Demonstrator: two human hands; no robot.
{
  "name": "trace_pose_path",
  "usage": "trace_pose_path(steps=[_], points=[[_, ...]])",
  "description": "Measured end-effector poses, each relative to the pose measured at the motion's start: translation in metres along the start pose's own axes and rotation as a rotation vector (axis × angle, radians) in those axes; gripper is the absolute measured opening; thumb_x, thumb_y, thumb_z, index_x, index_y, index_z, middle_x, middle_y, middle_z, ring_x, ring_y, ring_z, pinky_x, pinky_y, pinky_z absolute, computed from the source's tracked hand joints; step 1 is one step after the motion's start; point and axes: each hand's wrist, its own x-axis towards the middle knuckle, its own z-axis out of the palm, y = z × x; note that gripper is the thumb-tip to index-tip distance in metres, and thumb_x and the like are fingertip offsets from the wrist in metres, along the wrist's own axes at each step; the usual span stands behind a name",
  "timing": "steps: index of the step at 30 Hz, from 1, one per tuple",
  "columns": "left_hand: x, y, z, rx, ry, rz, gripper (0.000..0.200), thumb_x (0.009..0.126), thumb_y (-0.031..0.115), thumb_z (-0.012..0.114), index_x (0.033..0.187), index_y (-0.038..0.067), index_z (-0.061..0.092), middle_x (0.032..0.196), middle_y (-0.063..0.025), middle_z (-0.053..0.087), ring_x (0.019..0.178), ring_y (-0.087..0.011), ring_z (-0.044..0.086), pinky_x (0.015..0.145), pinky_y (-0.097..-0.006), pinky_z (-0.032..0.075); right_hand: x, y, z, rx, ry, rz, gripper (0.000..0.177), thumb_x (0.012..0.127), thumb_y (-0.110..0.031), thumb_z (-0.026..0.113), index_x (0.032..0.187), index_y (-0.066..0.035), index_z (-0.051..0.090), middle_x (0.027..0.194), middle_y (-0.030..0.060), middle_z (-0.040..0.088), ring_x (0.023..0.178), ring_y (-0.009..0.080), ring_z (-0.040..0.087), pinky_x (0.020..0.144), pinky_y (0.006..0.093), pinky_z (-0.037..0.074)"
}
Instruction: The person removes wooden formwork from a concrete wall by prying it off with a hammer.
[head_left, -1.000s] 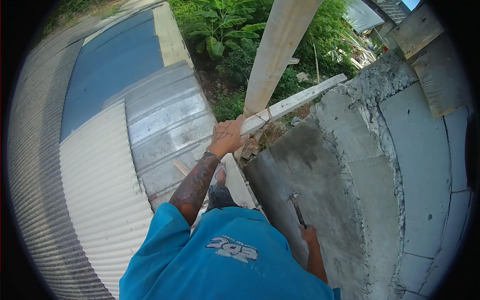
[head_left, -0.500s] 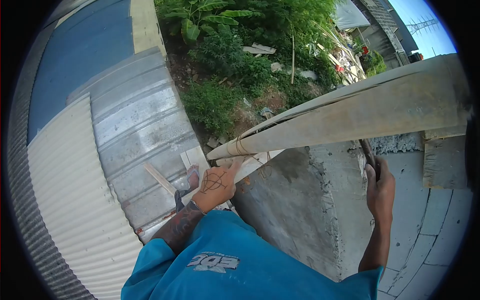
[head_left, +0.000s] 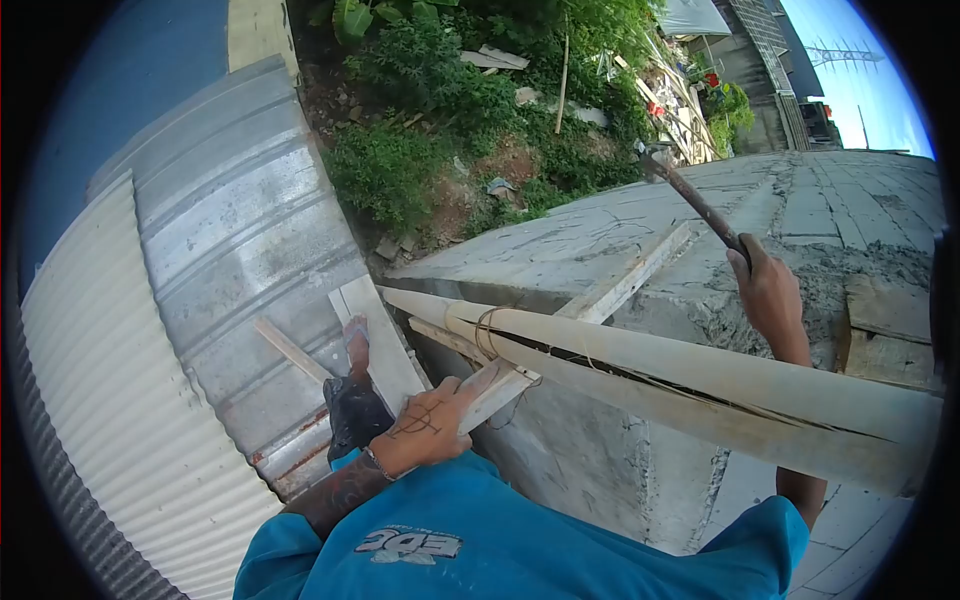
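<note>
"The left hand is clamped round the near end of that wooden batten, right?"

"Yes, just short of where the batten passes under the split pole. The right hand is wrapped round the hammer, up beyond the pole."

"How would you steady it?"

"I'd keep the batten pressed firm, with fingers well clear of the crossing, since those beside the wire tie look exposed. That long crack could pinch, too."

"And the hammer?"

"I'd hold it low on the handle, wrist loose, with nothing in its path. I'd mind the footing as well: one foot is beside a pale board on the metal roofing."
</note>
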Motion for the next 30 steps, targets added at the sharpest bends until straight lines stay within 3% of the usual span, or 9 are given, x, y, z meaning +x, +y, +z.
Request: trace_pose_path(steps=[4, 7, 11, 15, 17, 19, 21, 26, 30], points=[[-0.001, 0.001, -0.001, 0.063, 0.013, 0.006, 0.106, 0.065, 0.014, 0.076, 0.154, 0.021, 0.018, 0.108, -0.0165, 0.049, 0.093, -0.0352, 0.060, 0.081, -0.0454, 0.052, 0.038, -0.003, -0.003, -0.169, -0.459, -0.049, 0.029, 0.096, -0.031, 0.054, 0.095, -0.004, 0.063, 0.080, 0.0215, 0.065, 0.079, 0.0418, 0.063, 0.070, 0.0510, 0.047], [0.004, 0.001, -0.010, -0.006, -0.051, -0.010, 0.105, 0.066, 0.013, 0.073, 0.154, 0.020, 0.017, 0.110, -0.0196, 0.049, 0.101, -0.0399, 0.057, 0.084, -0.0463, 0.052, 0.066, -0.013, -0.023, -0.089, -0.322, -0.048, 0.029, 0.096, -0.030, 0.055, 0.097, -0.002, 0.062, 0.080, 0.0211, 0.064, 0.074, 0.0406, 0.062, 0.067, 0.0494, 0.045], [0.006, 0.005, -0.017, -0.045, -0.113, -0.050, 0.104, 0.065, 0.013, 0.072, 0.154, 0.019, 0.018, 0.108, -0.0200, 0.049, 0.106, -0.0422, 0.054, 0.087, -0.0475, 0.052, 0.099, -0.019, -0.042, 0.236, 0.200, -0.076, 0.040, 0.099, -0.038, 0.052, 0.098, 0.001, 0.059, 0.063, 0.0113, 0.049, 0.055, 0.0233, 0.046, 0.056, 0.0395, 0.038], [0.006, 0.003, -0.015, 0.001, -0.085, -0.023, 0.106, 0.064, 0.014, 0.073, 0.154, 0.018, 0.018, 0.105, -0.0184, 0.049, 0.101, -0.0411, 0.055, 0.090, -0.0501, 0.050, 0.088, -0.026, -0.004, 0.533, 0.185, 0.050, 0.046, 0.101, -0.041, 0.047, 0.093, 0.004, 0.053, 0.059, 0.0086, 0.042, 0.052, 0.0185, 0.038, 0.053, 0.0377, 0.035], [0.006, 0.001, -0.014, 0.013, -0.077, -0.018, 0.106, 0.064, 0.015, 0.073, 0.154, 0.019, 0.018, 0.105, -0.0183, 0.049, 0.102, -0.0418, 0.055, 0.091, -0.0521, 0.049, 0.066, -0.009, 0.007, 0.077, -0.292, -0.130, 0.039, 0.101, -0.037, 0.049, 0.092, 0.001, 0.056, 0.065, 0.0151, 0.058, 0.058, 0.0273, 0.056, 0.059, 0.0425, 0.042], [-0.002, -0.003, -0.010, 0.015, -0.037, 0.041, 0.099, 0.065, 0.014, 0.073, 0.152, 0.016, 0.025, 0.106, -0.0183, 0.048, 0.094, -0.0383, 0.058, 0.078, -0.0480, 0.053, 0.058, -0.008, 0.019, -0.201, -0.697, -0.098, 0.042, 0.099, -0.040, 0.051, 0.089, 0.000, 0.060, 0.070, 0.0168, 0.063, 0.065, 0.0310, 0.062, 0.062, 0.0440, 0.044], [0.006, -0.005, -0.009, -0.006, 0.023, 0.069, 0.095, 0.065, 0.014, 0.072, 0.150, 0.015, 0.029, 0.107, -0.0188, 0.047, 0.091, -0.0367, 0.059, 0.071, -0.0458, 0.055, 0.091, -0.031, -0.021, -0.316, -0.609, -0.115, 0.045, 0.097, -0.043, 0.054, 0.086, 0.000, 0.062, 0.071, 0.0153, 0.063, 0.064, 0.0297, 0.060, 0.063, 0.0454, 0.044], [0.007, -0.001, -0.013, 0.000, -0.011, 0.046, 0.094, 0.066, 0.014, 0.071, 0.149, 0.014, 0.029, 0.109, -0.0208, 0.047, 0.092, -0.0374, 0.058, 0.073, -0.0455, 0.054, 0.129, -0.049, -0.081, 0.189, 0.310, -0.083, 0.054, 0.099, -0.053, 0.045, 0.088, -0.001, 0.056, 0.059, -0.0011, 0.037, 0.049, 0.0091, 0.035, 0.048, 0.0319, 0.034], [0.007, 0.000, -0.016, -0.044, -0.107, -0.004, 0.102, 0.064, 0.015, 0.071, 0.153, 0.015, 0.021, 0.106, -0.0171, 0.049, 0.097, -0.0400, 0.057, 0.090, -0.0457, 0.052, 0.096, -0.029, -0.029, 0.714, 0.380, 0.026, 0.044, 0.101, -0.042, 0.049, 0.084, -0.001, 0.048, 0.058, -0.0032, 0.036, 0.050, 0.0047, 0.034, 0.046, 0.0288, 0.032]])
